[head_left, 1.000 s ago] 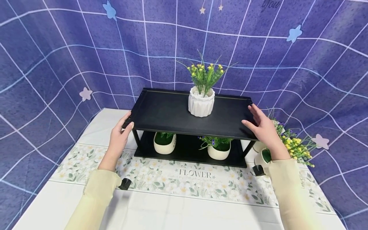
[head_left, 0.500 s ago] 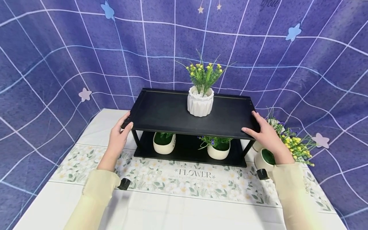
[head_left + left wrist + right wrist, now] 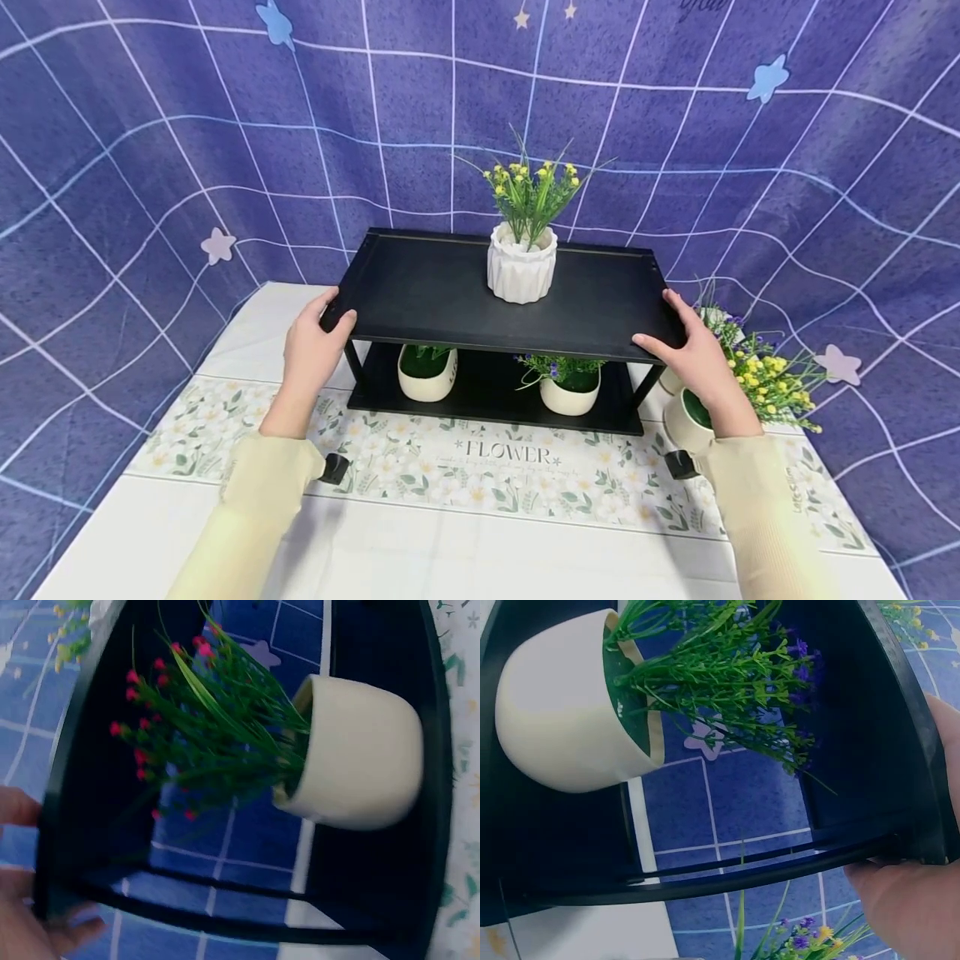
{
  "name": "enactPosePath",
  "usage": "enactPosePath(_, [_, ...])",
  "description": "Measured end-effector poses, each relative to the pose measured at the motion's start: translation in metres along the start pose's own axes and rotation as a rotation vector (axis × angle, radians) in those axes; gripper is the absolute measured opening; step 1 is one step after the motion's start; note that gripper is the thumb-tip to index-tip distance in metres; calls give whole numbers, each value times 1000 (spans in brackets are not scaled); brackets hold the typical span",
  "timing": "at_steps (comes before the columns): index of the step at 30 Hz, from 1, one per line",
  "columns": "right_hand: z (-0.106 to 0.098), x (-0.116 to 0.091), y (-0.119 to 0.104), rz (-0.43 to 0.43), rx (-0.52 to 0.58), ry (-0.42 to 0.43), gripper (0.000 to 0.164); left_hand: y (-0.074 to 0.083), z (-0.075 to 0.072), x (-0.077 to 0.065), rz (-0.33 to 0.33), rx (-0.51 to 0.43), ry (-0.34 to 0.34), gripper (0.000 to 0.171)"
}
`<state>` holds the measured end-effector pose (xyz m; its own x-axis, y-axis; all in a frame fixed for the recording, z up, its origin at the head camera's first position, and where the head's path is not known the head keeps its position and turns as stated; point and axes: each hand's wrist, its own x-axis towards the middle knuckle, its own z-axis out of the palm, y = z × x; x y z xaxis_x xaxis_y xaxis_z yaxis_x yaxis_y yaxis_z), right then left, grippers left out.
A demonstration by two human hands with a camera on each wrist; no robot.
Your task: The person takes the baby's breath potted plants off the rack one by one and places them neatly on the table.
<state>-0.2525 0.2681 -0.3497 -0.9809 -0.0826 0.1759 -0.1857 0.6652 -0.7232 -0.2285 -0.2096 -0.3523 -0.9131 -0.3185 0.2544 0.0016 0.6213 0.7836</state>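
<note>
Gripping black shelf [image 3: 427, 287] at both ends with left hand [image 3: 311, 348] and right hand [image 3: 697, 352] | press evenly, hold level — mind the white pot [image 3: 521, 268] on top

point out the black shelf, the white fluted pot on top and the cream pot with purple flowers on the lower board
Black shelf [image 3: 420, 287]: head view, bare top board
White fluted pot [image 3: 521, 273]: head view, front wall
Cream pot [image 3: 562, 705]: right wrist view, outer side wall

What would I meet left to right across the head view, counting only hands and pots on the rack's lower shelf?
Left hand, lettered cream pot, purple-flowered cream pot, right hand.
</note>
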Motion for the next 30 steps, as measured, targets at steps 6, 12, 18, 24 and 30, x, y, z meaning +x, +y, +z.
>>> enactPosePath(6, [2,-1,1,22,35,12,90,31,6,1,5,116,9,59])
enactPosePath(12, [2,0,0,32,31,8,90,64,16,2,74,90,-12,63])
enactPosePath(18, [1,0,0,33,11,2,89,95,33,5,138,81,-51,72])
enactPosePath(24, [1,1,1,22,-1,-2,90,114,57,11,171,-11,-140,80])
enactPosePath(30, [1,0,1,24,3,-5,91,122,81,17,132,-89,-230,85])
